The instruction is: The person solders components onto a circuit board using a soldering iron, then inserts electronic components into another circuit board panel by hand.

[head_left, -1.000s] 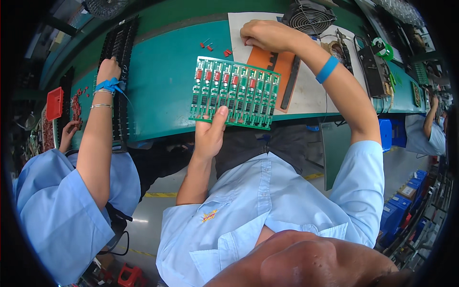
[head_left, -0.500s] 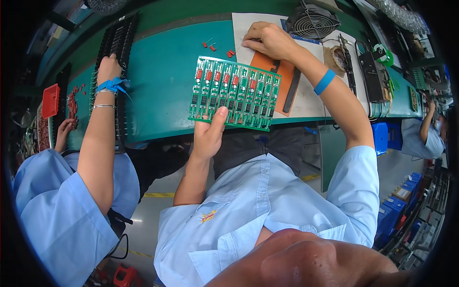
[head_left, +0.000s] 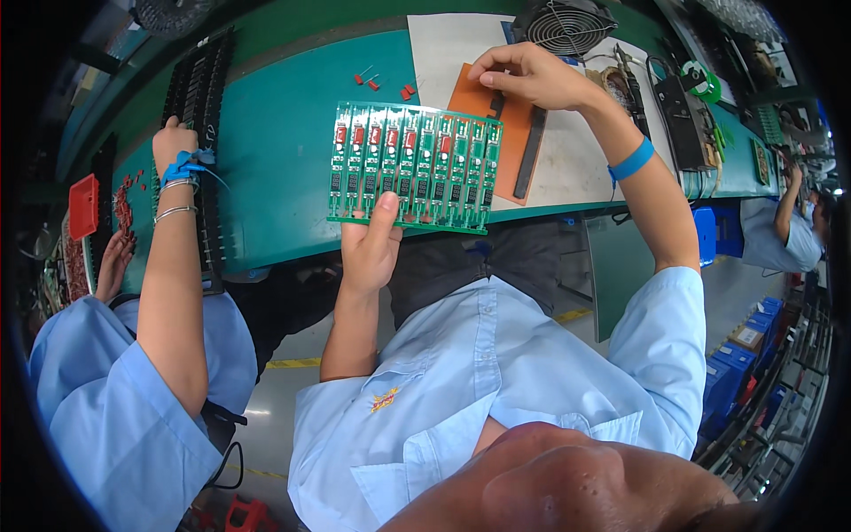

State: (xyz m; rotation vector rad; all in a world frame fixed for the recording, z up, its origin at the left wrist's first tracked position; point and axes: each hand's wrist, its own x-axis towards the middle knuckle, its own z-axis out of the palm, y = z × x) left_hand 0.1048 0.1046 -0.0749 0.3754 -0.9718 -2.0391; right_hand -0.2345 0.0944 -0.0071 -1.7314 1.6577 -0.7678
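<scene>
My left hand (head_left: 370, 253) grips the lower edge of a green circuit board panel (head_left: 448, 173), thumb on the front face and fingers behind. The panel is tilted up toward me and carries rows of narrow boards with dark parts and several red components along the upper left. My right hand (head_left: 541, 78), a blue band at its wrist, hovers above an orange plate (head_left: 470, 89). Its thumb and forefinger are brought together; whatever may be between them is too small to make out. Part of the orange plate is hidden behind the panel.
Loose red components (head_left: 374, 85) lie on the green mat (head_left: 284, 133). A fan with a round grille (head_left: 567, 31) stands at the back, a soldering iron (head_left: 631, 84) to its right. At left, a co-worker's hand (head_left: 173, 142) touches a black rack (head_left: 197, 97) near a red tray (head_left: 84, 206).
My right hand has moved a little right, from the white sheet to over the orange plate. The panel stays in my left hand, now slightly farther left in view. The view has shifted somewhat.
</scene>
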